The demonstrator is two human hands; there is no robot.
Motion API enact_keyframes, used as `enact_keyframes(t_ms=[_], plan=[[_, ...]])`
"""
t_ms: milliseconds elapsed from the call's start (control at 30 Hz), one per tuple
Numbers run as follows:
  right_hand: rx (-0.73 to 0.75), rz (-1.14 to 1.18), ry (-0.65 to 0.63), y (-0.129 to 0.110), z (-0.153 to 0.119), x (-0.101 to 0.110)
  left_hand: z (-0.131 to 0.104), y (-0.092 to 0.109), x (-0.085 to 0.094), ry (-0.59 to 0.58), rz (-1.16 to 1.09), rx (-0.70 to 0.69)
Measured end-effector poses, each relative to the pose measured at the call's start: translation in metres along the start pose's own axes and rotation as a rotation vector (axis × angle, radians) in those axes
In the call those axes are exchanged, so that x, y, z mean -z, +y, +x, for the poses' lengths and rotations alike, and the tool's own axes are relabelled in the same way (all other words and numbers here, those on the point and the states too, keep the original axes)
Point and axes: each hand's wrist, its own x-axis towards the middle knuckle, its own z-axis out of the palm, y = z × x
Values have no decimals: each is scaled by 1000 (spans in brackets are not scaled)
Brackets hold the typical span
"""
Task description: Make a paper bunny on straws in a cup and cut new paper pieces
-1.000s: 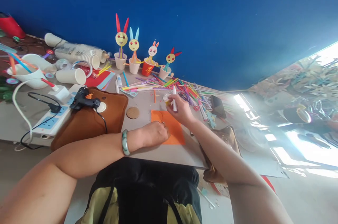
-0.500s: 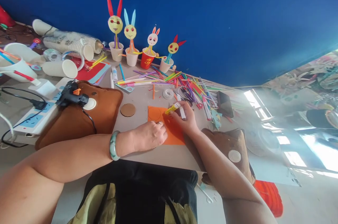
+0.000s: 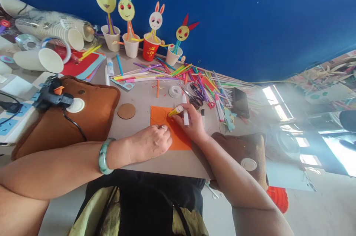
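An orange sheet of paper [image 3: 180, 141] lies on the table before me, with a circle outline drawn near its upper left corner. My left hand [image 3: 152, 140] rests on the sheet's lower left part, its fingers curled under; whatever they hold, if anything, is hidden. My right hand [image 3: 193, 121] is closed around a yellow marker [image 3: 175, 111] with a white end, tilted over the sheet. A white marker [image 3: 185, 111] also lies against the fingers of that hand. Left of the sheet is a round cardboard disc [image 3: 126, 111], flat on the table.
Brown cushions [image 3: 97, 102] flank the work spot. Behind are scissors [image 3: 196, 97], a tape roll [image 3: 175, 91] and scattered coloured sticks [image 3: 150, 76]. Rabbit figures in paper cups [image 3: 131, 46] stand along the blue wall. A power strip [image 3: 13, 121] and a black glue gun [image 3: 52, 95] are left.
The view has shifted closer and to the right, so most things sit further left in the picture. Both hands stay at the orange sheet, the right one keeping the yellow marker.
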Motion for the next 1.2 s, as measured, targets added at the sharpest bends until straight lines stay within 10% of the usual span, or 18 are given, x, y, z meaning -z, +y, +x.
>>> enact_keyframes(t_ms=[1200], plan=[[-51,53,47,4,4,-11,0,-1,6,-30,-15,7]])
